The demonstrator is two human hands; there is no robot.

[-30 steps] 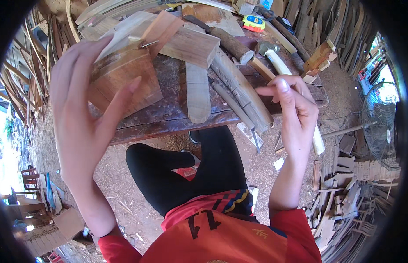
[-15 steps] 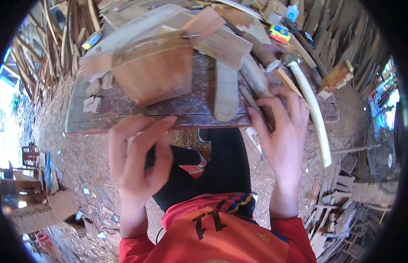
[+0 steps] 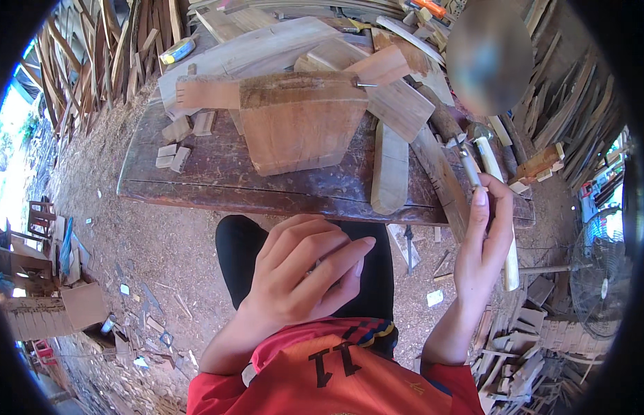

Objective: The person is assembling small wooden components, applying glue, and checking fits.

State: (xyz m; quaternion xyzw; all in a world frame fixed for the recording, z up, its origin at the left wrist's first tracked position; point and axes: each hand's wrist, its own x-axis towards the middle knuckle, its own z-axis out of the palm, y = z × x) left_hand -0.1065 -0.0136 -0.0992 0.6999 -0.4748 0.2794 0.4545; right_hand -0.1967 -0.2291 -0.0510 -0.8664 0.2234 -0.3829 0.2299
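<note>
My right hand [image 3: 486, 228], at the bench's right end, pinches a slim grey stick-like tool [image 3: 468, 166] between thumb and fingers, pointing it up and away. Beneath and beside it lies a hammer [image 3: 509, 256] with a long pale handle. My left hand [image 3: 304, 273] hovers over my lap, in front of the bench edge. Its fingers are curled in, with no object showing in them. Ahead of it, on the dark wooden bench [image 3: 218, 187], stands a tapered brown wooden block [image 3: 304, 135]. A round-ended board [image 3: 389, 169] lies to the block's right.
Small wood offcuts [image 3: 171, 158] sit at the bench's left. Planks [image 3: 259, 45] are heaped at its back, near a yellow-and-blue tool [image 3: 178, 50]. A blurred oval patch [image 3: 491, 59] hides the upper right. Scrap wood [image 3: 526, 346] and a fan [image 3: 602, 283] are at right.
My right hand has lifted the grey stick-like tool off the bench and moved right. My left hand has drawn back from the bench edge toward my lap, its fingers curling. The view has shifted.
</note>
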